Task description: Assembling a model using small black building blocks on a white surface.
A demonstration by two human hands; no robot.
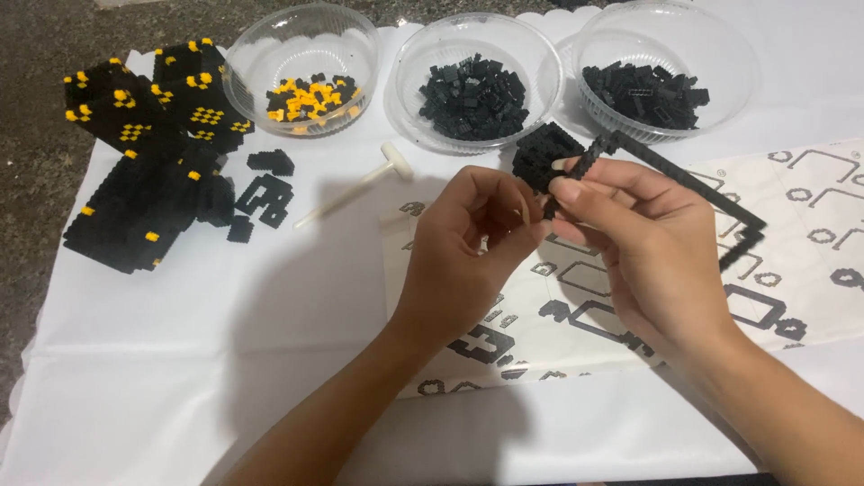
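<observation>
Head view shows me both hands raised over a white cloth on the counter [180,360]. My right hand [648,243] has its fingers [576,191] pinched shut on a black block frame [693,184], a thin open rectangle with a denser chunk at its upper left corner. My left hand [468,252] curls just beside it, fingertips pressed together near that corner; I cannot tell whether they hold a piece. Under the hands lies an instruction sheet [810,207]. Three clear bowls sit beyond: one of yellow and black bricks [301,67], two of black bricks [477,76] [661,67]. A white tool [355,187] and a black and yellow model [148,153] lie left.
</observation>
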